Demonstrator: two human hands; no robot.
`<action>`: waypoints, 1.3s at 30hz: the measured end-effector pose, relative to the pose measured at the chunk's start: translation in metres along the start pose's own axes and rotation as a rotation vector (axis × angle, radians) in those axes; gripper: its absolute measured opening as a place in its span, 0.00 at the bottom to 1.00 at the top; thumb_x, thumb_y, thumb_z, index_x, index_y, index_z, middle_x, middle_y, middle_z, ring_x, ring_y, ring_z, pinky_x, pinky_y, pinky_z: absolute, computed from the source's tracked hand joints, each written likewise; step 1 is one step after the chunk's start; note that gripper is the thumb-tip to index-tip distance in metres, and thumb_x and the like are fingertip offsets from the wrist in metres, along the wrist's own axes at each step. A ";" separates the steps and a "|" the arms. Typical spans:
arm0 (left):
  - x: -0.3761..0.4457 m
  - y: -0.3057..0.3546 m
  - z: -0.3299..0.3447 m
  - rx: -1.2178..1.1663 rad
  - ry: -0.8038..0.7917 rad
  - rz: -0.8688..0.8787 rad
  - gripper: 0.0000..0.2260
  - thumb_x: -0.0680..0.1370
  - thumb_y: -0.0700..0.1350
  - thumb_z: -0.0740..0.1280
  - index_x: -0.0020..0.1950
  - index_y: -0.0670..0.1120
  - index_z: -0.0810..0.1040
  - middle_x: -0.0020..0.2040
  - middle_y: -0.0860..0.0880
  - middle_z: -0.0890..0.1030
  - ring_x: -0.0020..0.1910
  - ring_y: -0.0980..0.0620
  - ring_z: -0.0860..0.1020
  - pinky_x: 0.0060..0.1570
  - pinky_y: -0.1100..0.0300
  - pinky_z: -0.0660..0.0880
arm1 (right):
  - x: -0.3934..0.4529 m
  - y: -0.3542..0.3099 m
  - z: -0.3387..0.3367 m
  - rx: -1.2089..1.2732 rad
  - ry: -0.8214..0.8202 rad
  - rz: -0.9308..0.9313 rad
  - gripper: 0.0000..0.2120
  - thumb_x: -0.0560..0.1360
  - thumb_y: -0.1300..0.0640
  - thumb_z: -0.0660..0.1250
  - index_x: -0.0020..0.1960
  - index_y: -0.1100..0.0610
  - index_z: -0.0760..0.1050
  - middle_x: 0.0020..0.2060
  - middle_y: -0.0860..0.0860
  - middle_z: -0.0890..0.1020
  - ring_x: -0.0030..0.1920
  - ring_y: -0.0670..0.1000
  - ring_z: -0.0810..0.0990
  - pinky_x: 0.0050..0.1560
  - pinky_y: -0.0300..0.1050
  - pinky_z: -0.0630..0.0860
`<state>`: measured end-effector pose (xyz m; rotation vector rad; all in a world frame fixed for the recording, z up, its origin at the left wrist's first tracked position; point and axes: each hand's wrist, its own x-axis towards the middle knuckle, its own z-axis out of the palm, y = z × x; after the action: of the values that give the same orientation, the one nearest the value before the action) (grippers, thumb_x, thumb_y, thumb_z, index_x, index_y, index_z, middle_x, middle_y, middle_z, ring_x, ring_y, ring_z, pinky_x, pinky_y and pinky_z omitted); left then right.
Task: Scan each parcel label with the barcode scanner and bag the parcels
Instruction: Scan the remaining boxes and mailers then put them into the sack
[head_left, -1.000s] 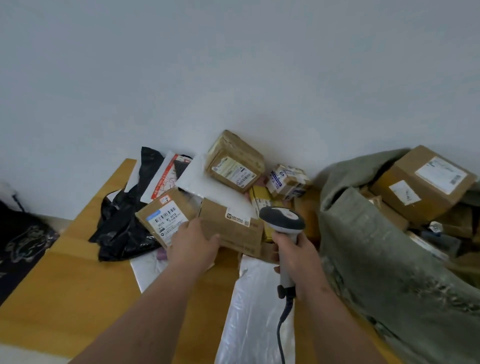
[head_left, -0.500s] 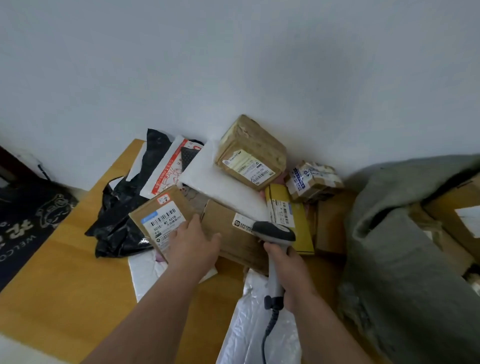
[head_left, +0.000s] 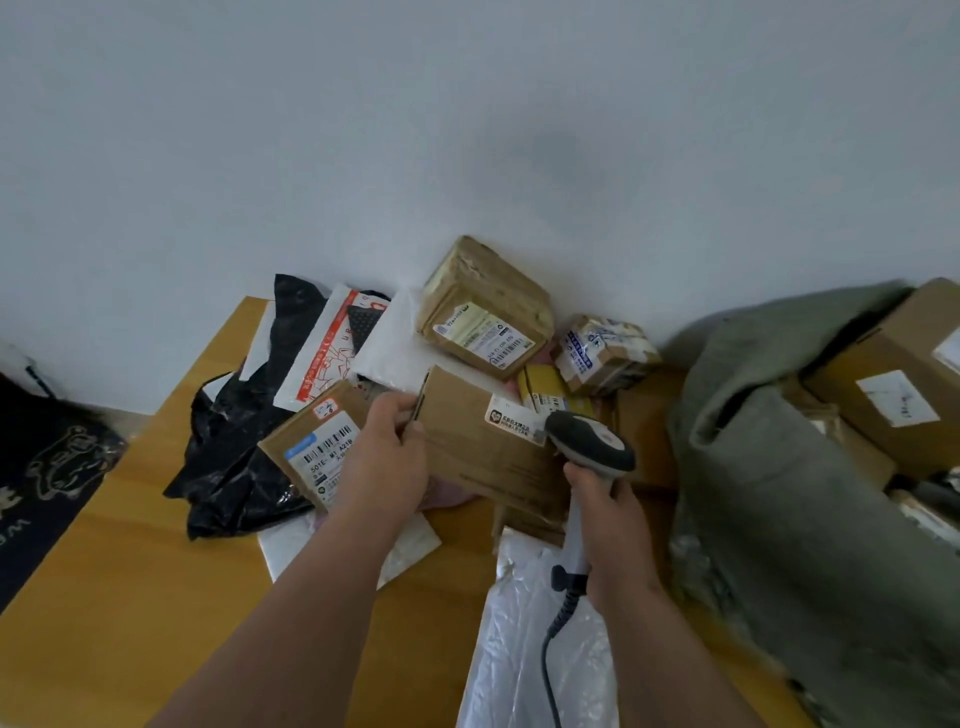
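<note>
My left hand (head_left: 387, 457) grips the left edge of a flat brown cardboard parcel (head_left: 478, 447), tilted up off the pile, with a white label (head_left: 514, 418) at its upper right. My right hand (head_left: 613, 525) holds a grey barcode scanner (head_left: 592, 441) by its handle; the scanner head sits just right of that label. A small brown parcel with a barcode label (head_left: 317, 447) lies left of my left hand. A taped box (head_left: 485, 322), a small taped box (head_left: 602, 353) and a yellow parcel (head_left: 545, 389) lie behind. A grey-green sack (head_left: 779, 493) with boxes in it stands at the right.
A wooden table (head_left: 130, 597) holds the pile against a white wall. A black plastic bag (head_left: 234, 457) and white and red mailers (head_left: 322, 358) lie at the left. A clear plastic bag (head_left: 519, 639) lies under the scanner cord. A dark mat (head_left: 47, 467) is on the floor.
My left hand has closed on the flat brown parcel's left edge and tilted it up. The scanner has moved closer to its label. The view has swung back to the right.
</note>
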<state>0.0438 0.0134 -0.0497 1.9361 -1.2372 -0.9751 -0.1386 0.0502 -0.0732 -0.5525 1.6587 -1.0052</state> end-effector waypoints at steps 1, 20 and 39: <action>-0.002 -0.001 -0.006 -0.008 -0.021 -0.005 0.09 0.83 0.46 0.57 0.60 0.58 0.68 0.47 0.56 0.76 0.37 0.54 0.75 0.31 0.60 0.69 | -0.005 0.000 0.000 0.009 0.016 -0.010 0.20 0.78 0.48 0.68 0.68 0.42 0.70 0.64 0.47 0.76 0.70 0.56 0.72 0.72 0.60 0.65; -0.067 -0.019 -0.084 -0.185 -0.154 0.141 0.24 0.80 0.38 0.65 0.73 0.55 0.68 0.55 0.58 0.75 0.54 0.55 0.75 0.55 0.57 0.75 | -0.103 0.005 0.003 0.200 0.155 -0.207 0.14 0.77 0.48 0.68 0.62 0.45 0.75 0.54 0.50 0.81 0.60 0.57 0.78 0.64 0.59 0.74; -0.125 -0.024 -0.045 0.157 -0.009 0.944 0.20 0.71 0.27 0.66 0.56 0.47 0.82 0.66 0.51 0.74 0.69 0.51 0.69 0.64 0.68 0.62 | -0.130 0.014 -0.002 0.506 0.138 -0.302 0.21 0.74 0.66 0.72 0.63 0.50 0.74 0.44 0.46 0.86 0.43 0.48 0.86 0.41 0.44 0.81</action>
<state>0.0574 0.1430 -0.0147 1.1725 -1.9821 -0.3879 -0.0969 0.1592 -0.0133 -0.4019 1.3829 -1.6540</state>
